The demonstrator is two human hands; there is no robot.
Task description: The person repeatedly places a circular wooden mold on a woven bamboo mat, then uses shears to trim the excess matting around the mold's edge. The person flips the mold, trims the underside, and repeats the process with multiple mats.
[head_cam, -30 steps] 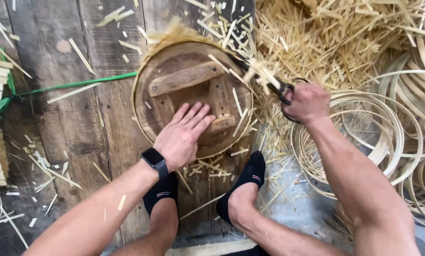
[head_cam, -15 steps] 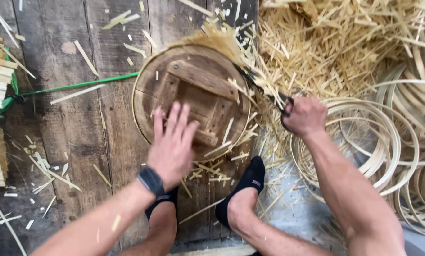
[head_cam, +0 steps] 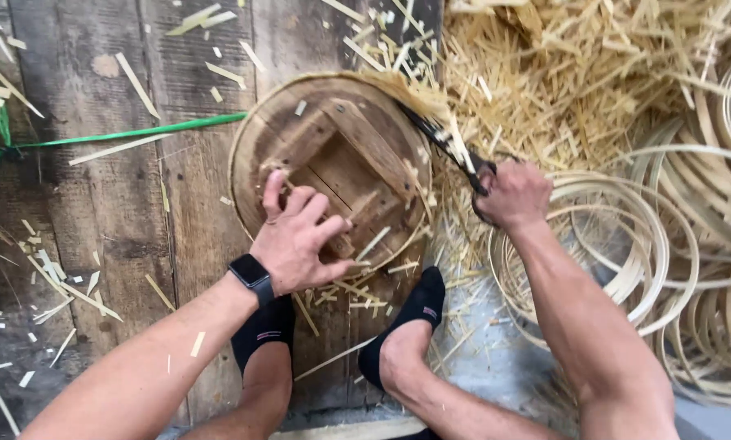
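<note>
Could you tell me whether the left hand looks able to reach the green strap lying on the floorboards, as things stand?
Probably yes. The left hand rests on the round wooden form, and the green strap lies on the floorboards just off the form's left rim, with only loose bamboo slivers around it.

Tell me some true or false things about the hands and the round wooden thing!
1. The left hand rests on the round form. True.
2. The right hand holds a hammer. False: it grips dark scissors.
3. The scissors' blades point at the form's rim. True.
4. A red strap lies on the floor. False: the strap is green.
5. The bamboo hoops lie by the right hand. True.
6. The left wrist is bare. False: it wears a black watch.
</note>
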